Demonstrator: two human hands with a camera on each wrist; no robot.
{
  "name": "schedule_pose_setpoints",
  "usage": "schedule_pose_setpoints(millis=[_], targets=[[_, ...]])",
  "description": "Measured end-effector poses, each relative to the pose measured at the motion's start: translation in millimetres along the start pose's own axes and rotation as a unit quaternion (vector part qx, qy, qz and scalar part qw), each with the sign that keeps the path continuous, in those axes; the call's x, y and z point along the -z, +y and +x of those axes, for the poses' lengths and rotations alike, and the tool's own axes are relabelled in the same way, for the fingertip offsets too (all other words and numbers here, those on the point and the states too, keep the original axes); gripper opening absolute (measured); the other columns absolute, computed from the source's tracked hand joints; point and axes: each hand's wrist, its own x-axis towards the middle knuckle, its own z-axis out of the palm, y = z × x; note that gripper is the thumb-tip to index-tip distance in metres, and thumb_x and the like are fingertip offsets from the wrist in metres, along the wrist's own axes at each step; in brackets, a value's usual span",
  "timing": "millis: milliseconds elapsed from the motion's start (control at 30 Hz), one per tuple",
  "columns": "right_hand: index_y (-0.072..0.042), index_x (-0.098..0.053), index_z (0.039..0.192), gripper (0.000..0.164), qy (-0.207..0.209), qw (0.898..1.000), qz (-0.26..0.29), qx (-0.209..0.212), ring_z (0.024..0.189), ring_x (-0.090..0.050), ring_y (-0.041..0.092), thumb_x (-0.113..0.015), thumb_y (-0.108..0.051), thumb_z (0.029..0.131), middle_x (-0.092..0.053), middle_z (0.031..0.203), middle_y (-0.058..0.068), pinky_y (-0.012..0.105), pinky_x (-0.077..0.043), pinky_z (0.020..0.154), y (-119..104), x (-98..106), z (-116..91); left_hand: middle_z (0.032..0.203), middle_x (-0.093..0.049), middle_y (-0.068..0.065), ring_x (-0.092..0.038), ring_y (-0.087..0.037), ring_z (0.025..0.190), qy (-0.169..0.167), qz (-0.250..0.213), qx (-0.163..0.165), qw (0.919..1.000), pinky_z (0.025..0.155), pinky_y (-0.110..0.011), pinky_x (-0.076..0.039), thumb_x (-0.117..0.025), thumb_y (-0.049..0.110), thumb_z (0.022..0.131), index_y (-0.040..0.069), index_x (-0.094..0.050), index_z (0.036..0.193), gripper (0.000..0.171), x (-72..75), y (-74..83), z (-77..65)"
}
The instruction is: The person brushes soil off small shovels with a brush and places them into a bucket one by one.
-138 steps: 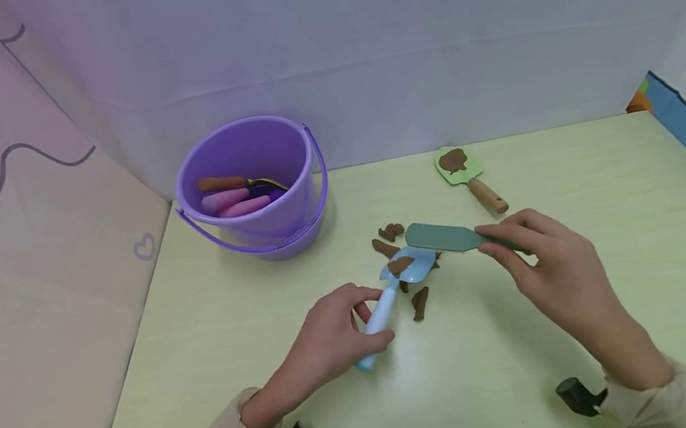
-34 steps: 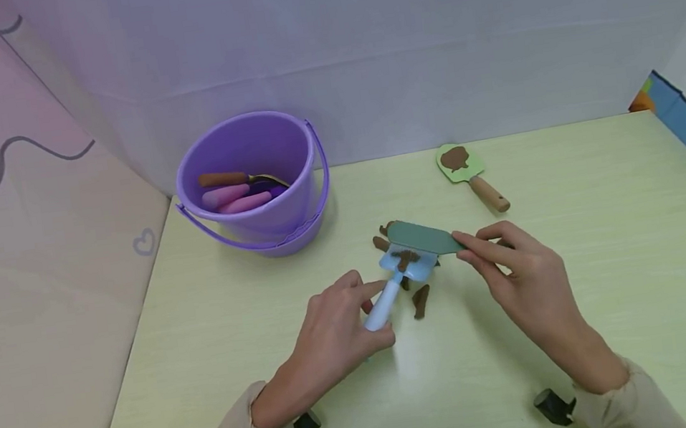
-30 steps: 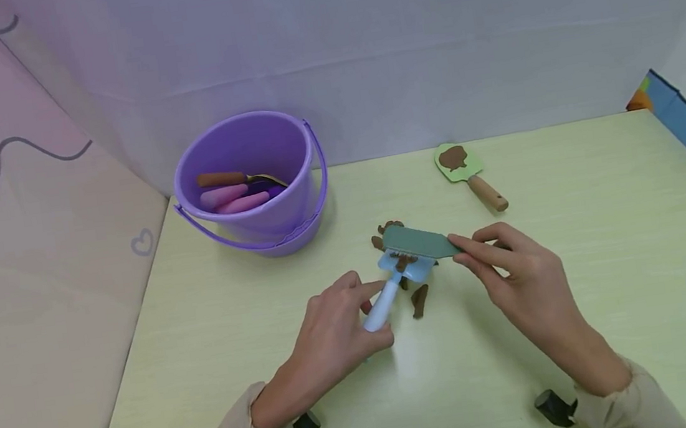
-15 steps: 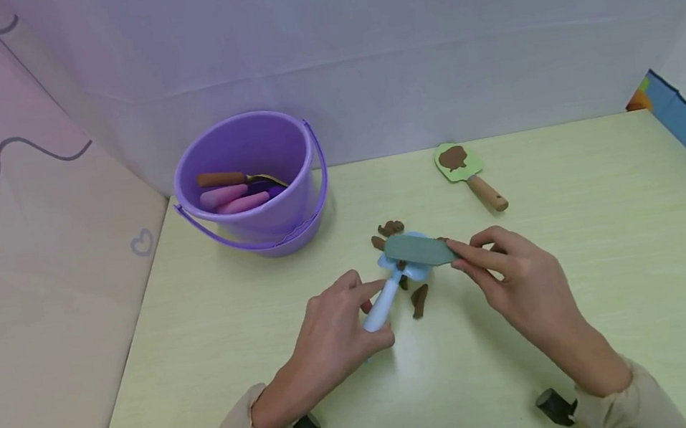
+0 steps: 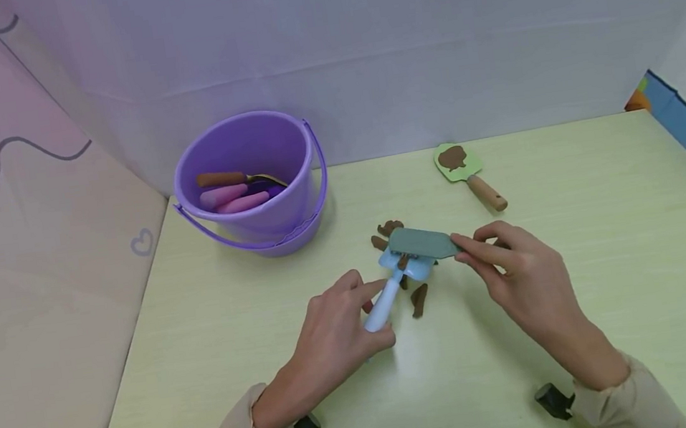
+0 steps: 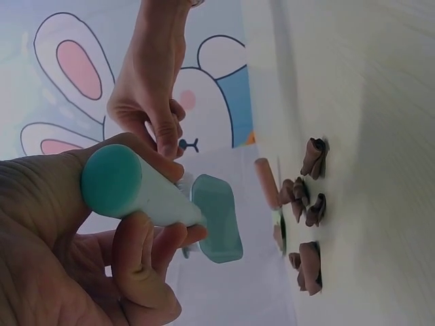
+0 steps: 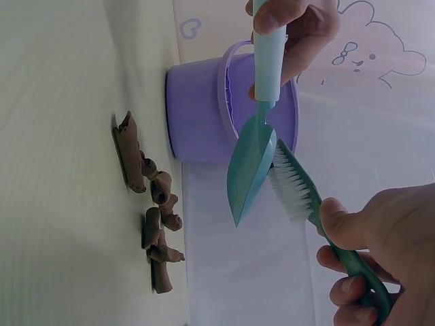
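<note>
My left hand grips the white handle of a light blue hand trowel, its blade raised over the table. A bit of brown clay lies on the blade, partly covered. Between thumb and fingers, my right hand holds a green brush by its handle. Its white bristles meet the edge of the trowel blade in the right wrist view. Several curled brown clay pieces lie on the table below the trowel.
A purple bucket stands at the back left, with brown and pink handles inside. Toward the back right lies a green trowel with a wooden handle and a brown patch on its blade. A cloth backdrop rises behind the pale table.
Since the earliest frame, the brush has come left over the trowel blade. In the last second it dipped across the blade toward me, then rose back up and slightly right. The left hand stays nearly still.
</note>
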Motion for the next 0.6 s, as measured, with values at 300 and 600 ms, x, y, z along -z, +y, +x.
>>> schedule_pose_setpoints(millis=[300, 600], targets=[[-0.006, -0.082, 0.110, 0.038, 0.029, 0.999, -0.004, -0.022, 0.070, -0.055, 0.019, -0.090, 0.002, 0.074, -0.069, 0.092, 0.010, 0.020, -0.038, 0.055, 4.2, 1.1, 0.4, 0.085, -0.058, 0.006, -0.054, -0.004, 0.067, -0.023, 0.012, -0.008, 0.9996, 0.057, -0.020, -0.041, -0.080, 0.017, 0.072, 0.020, -0.078, 0.125, 0.053, -1.3, -0.1, 0.3], [-0.008, -0.082, 0.112, 0.039, 0.011, 0.999, 0.044, -0.019, 0.069, -0.054, 0.010, -0.090, 0.002, 0.075, -0.069, 0.093, 0.003, 0.011, -0.037, 0.051, -1.6, 4.6, -1.0, 0.086, -0.061, 0.004, -0.054, -0.006, 0.068, -0.020, 0.024, -0.014, 0.9994, 0.058, -0.021, -0.041, -0.080, 0.015, 0.072, 0.018, -0.077, 0.125, 0.053, -2.5, -1.2, 1.7]])
